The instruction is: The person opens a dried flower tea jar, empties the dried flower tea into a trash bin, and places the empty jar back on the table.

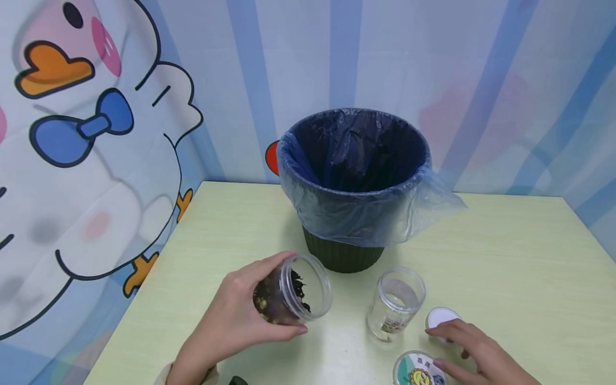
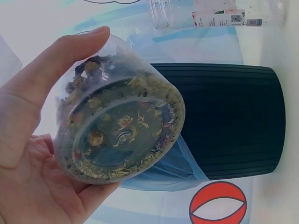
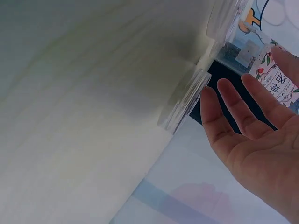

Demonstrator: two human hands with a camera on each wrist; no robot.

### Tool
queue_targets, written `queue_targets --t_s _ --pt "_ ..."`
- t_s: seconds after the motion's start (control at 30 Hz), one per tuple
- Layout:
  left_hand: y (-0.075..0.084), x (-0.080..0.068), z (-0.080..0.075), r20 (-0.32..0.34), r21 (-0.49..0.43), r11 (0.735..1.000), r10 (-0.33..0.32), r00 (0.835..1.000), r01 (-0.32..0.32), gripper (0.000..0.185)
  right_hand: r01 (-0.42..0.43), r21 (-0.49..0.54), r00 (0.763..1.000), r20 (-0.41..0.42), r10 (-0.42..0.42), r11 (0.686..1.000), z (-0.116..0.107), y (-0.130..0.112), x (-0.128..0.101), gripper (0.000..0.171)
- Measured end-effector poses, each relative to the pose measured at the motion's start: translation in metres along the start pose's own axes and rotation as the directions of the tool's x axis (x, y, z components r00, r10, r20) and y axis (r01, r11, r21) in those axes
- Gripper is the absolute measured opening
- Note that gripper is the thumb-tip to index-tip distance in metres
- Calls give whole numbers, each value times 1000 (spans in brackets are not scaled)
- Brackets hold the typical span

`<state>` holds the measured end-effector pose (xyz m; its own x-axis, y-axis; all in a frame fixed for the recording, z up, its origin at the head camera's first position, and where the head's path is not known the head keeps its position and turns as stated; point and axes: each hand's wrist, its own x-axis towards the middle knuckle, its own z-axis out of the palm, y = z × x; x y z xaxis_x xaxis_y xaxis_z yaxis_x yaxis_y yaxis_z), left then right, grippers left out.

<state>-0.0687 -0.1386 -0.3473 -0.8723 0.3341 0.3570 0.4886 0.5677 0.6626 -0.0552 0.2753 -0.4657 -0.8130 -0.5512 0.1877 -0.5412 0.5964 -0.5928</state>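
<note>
A clear round plastic jar (image 1: 292,290) of dried flowers lies tilted, mouth open toward the bin (image 1: 355,182), near the front of the pale green wood-grain worktop (image 1: 505,256). The left hand (image 1: 231,321) curls round it, thumb and fingers gripping its wall. The bin is dark and ribbed, lined with a thin blue bag. An empty jar (image 1: 395,303) stands upright just right. The right hand (image 1: 476,353) lies spread, fingers straight, touching a white lid (image 1: 440,317), a printed lid (image 1: 417,371) beside it.
</note>
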Motion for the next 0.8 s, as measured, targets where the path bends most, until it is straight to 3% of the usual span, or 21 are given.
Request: queue_targets --t_s 0.3,0.5,0.63,0.8 --pt "-3 2 -3 -6 0 1000 -4 1000 4 97 -125 9 992 21 125 992 -15 -1 1 38" --pt "-4 3 -5 -9 -6 1000 -6 1000 5 97 -142 9 990 -10 142 990 -27 -2 3 31" --pt "-4 3 -7 -13 13 1000 -13 1000 13 98 -168 0 985 -42 168 986 -36 -1 5 33" --pt "-4 4 -10 -25 24 1000 -1 1000 2 98 -144 -27 981 -136 139 989 -47 -1 8 37"
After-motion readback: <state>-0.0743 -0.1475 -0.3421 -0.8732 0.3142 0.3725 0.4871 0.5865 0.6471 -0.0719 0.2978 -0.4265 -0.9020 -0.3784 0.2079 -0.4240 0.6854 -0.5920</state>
